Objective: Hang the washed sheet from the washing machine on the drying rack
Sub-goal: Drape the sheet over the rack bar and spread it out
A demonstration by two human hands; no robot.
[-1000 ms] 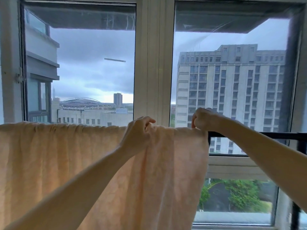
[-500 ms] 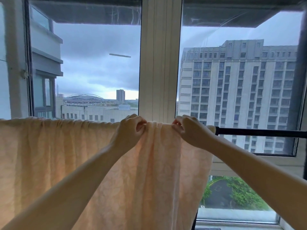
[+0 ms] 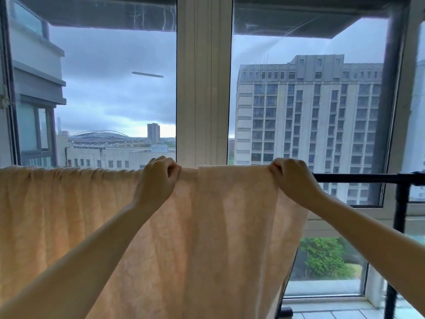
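Head view — left hand (image 3: 158, 179), right hand (image 3: 292, 178) tight on sheet (image 3: 230, 229) over rack (image 3: 358, 177)

The sheet (image 3: 218, 238) hangs over the drying rack (image 3: 358, 177) bar, before the window (image 3: 203, 88); the left hand (image 3: 158, 180) and right hand (image 3: 293, 180) grip its top edge, bare bar to the right

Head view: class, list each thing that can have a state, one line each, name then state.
Sheet: draped over the rail, gathered at the left, flatter between the hands.
Rail: mostly covered, right end bare.
Left hand: pinches the sheet's top fold.
Right hand: pinches the sheet's right top edge.
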